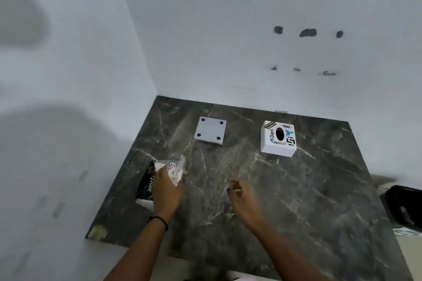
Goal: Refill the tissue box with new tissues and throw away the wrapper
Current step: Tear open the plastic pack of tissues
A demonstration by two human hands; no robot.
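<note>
Your left hand (167,191) grips the plastic tissue pack (174,170) by the surface's left edge, right hand (239,191) loosely curled and empty; next, open the wrapper, sticker-covered tissue box (278,138) waiting near the far edge.

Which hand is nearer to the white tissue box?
The right hand. It is in front of the box and to its left, apart from it. The left hand, holding the wrapper, is farther left.
</note>
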